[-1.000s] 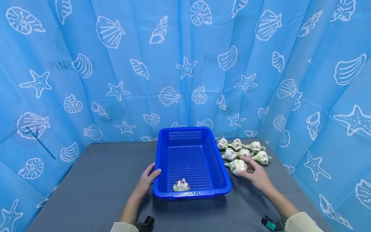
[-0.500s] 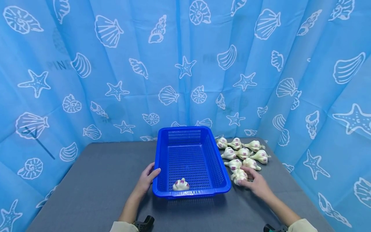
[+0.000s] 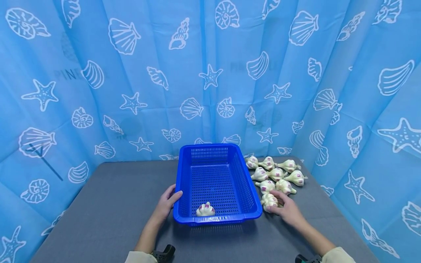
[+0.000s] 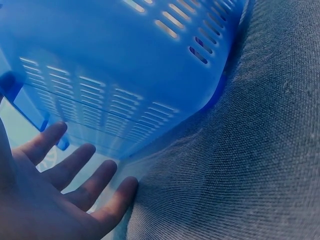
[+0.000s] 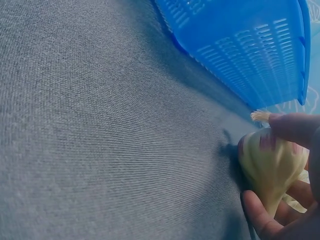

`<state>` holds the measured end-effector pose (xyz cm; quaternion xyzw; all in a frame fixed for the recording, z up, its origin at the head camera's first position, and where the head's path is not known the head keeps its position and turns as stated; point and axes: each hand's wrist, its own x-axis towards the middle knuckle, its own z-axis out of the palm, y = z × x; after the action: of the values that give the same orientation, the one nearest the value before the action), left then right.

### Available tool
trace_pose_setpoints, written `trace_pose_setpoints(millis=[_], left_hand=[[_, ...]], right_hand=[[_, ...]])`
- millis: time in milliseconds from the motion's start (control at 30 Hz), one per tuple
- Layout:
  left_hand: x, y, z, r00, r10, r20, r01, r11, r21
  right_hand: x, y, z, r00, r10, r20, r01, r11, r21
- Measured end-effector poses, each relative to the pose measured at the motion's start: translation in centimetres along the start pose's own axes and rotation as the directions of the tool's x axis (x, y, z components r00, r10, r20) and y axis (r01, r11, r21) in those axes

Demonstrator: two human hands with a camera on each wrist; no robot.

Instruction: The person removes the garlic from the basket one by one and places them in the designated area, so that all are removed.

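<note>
In the head view my left hand (image 3: 164, 206) is at the left side of a blue plastic basket (image 3: 218, 220), thumb over the rim. In the left wrist view its fingers (image 4: 97, 176) spread along the outside of the slotted wall. My right hand (image 3: 291, 213) holds a garlic bulb (image 3: 269, 201) between thumb and fingers, just right of the basket. The right wrist view shows this garlic bulb close over the cloth, stem pointing toward the palm. One more garlic bulb (image 3: 205, 210) lies inside the basket near the front wall.
Several other garlic bulbs (image 3: 275, 174) lie in rows at the back right of the grey cloth-covered table (image 3: 131, 197), beside the basket. A blue shell-patterned curtain (image 3: 210, 91) stands behind the table and along its sides.
My right hand has moved toward the front edge with a garlic bulb, then slightly left. Two bulbs just behind it have come into fuller view. The left hand and basket have stayed put.
</note>
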<state>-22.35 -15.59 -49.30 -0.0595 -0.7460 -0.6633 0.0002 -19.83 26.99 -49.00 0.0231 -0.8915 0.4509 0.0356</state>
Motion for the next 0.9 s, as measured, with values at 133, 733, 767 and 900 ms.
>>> trace_pose_setpoints(millis=[133,733,767,900], left_hand=[[0.03,-0.18,-0.06,1.000,0.009,0.002,-0.009,1.000,-0.007],[0.04,-0.44,-0.14,1.000,0.018,-0.001,-0.018,1.000,-0.008],[0.05,-0.42,-0.14,1.000,0.018,-0.001,-0.018,1.000,-0.014],[0.05,-0.25,-0.13,1.000,0.026,0.004,-0.025,0.999,-0.037]], right_hand=[[-0.12,-0.13,-0.06,1.000,0.016,0.003,-0.017,1.000,0.009],[-0.50,-0.10,-0.62,0.996,-0.078,-0.030,0.077,0.997,-0.028],[-0.46,-0.04,-0.54,0.996,-0.086,-0.037,0.085,0.996,-0.032],[-0.37,0.07,-0.26,0.992,-0.110,-0.062,0.107,0.993,-0.054]])
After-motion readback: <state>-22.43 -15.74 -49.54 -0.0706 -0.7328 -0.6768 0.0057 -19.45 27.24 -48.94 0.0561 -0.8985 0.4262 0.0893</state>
